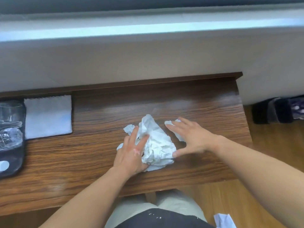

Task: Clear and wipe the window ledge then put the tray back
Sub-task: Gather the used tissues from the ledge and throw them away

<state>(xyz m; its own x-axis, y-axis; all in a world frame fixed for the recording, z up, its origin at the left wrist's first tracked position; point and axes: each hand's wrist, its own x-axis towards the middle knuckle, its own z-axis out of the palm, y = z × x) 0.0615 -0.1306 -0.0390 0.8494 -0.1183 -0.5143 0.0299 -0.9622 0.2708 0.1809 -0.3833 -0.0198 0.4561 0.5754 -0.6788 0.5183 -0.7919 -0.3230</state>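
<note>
While both forearms reach forward, the left hand (131, 153) lies flat, fingers spread, grip open, on the crumpled tissue (158, 145) at mid tabletop (98, 162); the right hand (192, 139), grip likewise open, covers a smaller scrap (169, 123); the tray (15, 163) sits far left.

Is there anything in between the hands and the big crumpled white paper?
No, nothing visible is in the way. The left hand lies on the crumpled paper, and the right hand has its thumb at the paper's right edge. A smaller paper scrap sits under the right hand's fingers.
</note>
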